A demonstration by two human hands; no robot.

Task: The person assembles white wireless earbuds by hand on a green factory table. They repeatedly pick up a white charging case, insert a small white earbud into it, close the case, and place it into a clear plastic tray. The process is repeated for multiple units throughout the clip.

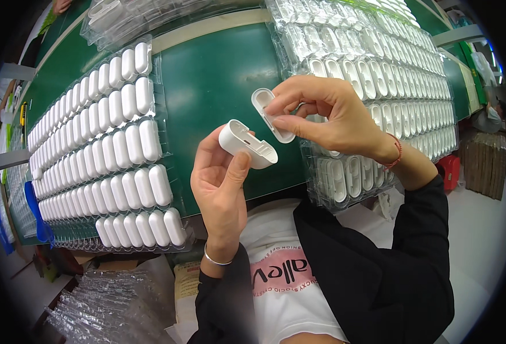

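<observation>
My left hand (221,186) is closed around a white plastic case body (246,144), an earbud-case shell by its look, tilted with its open hollow side up. Thumb and fingers grip it from both sides. Just above and to the right, my right hand (327,112) pinches a shallow oval white case lid (273,116), its hollow side showing. A small gap separates lid and body over the green table mat (221,69). Some right fingertips sit inside the lid and are partly hidden.
To the left, a clear plastic tray holds rows of closed white cases (124,146). On the right, stacked trays carry open white shells (379,77). More clear trays (112,20) stand at the back. Below left lie empty clear trays (112,304); a red bin (450,172) sits far right.
</observation>
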